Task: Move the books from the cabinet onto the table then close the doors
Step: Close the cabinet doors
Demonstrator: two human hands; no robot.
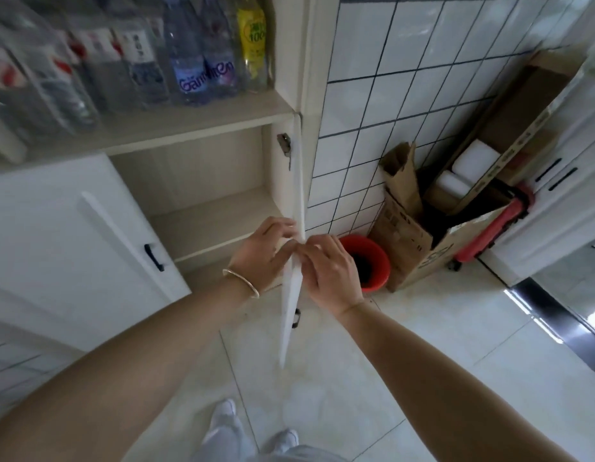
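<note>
The white cabinet's right door stands open toward me, seen edge-on, with a black handle low on its outer face. My left hand, with a bangle on the wrist, grips the door's top edge from the inner side. My right hand holds the same edge from the outer side. The left door is swung only part-way open, its black handle showing. The open compartment shows bare shelves; no books or table are in view.
Several plastic bottles stand on the shelf above the compartment. A red bucket, an open cardboard box and a red trolley sit against the tiled wall at right. Pale floor tiles lie by my feet.
</note>
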